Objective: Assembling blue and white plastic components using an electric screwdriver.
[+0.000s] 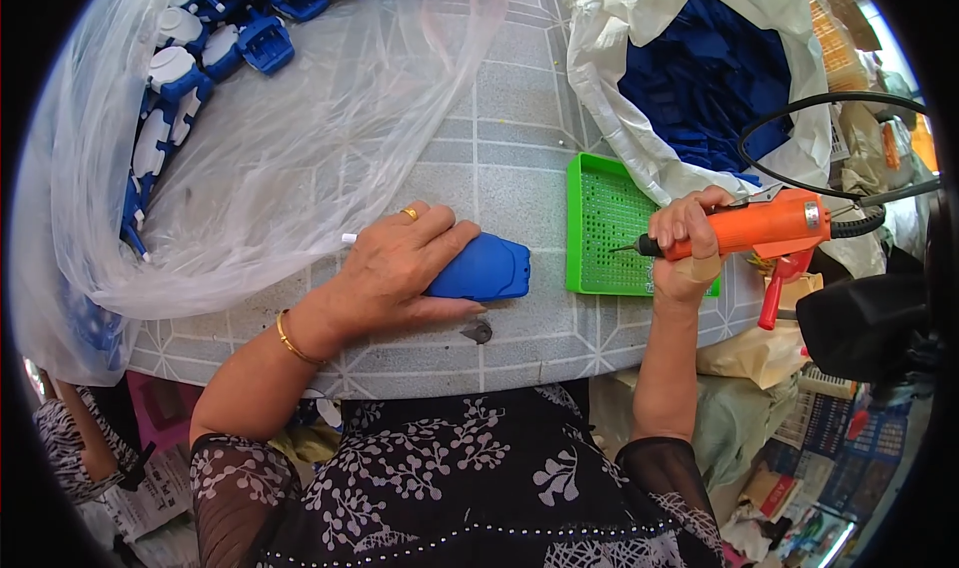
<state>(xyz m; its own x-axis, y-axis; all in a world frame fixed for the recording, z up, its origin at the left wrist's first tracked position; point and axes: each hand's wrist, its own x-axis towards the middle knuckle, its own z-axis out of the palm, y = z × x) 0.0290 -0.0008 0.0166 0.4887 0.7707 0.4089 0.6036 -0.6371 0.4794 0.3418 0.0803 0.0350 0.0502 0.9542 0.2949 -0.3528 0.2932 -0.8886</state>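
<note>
My left hand [405,258] is wrapped over a blue plastic casing [491,268] that lies on the table, thumb along its near side and fingers across its top. A short white tip [349,238] sticks out on the left, past the back of the hand. In my right hand [689,243] is an orange electric screwdriver [764,223], held level, its thin bit pointing left. The bit is over a green perforated tray [575,228], apart from the blue casing. Small items lie in the tray's holes, too small to tell.
Blue and white plastic units [180,68] are heaped at the far left, beside clear plastic sheeting [300,158]. A white sack [599,58] of blue parts stands at the far right. A black cable [849,98] loops near the screwdriver. A small dark object [478,330] sits by the near edge.
</note>
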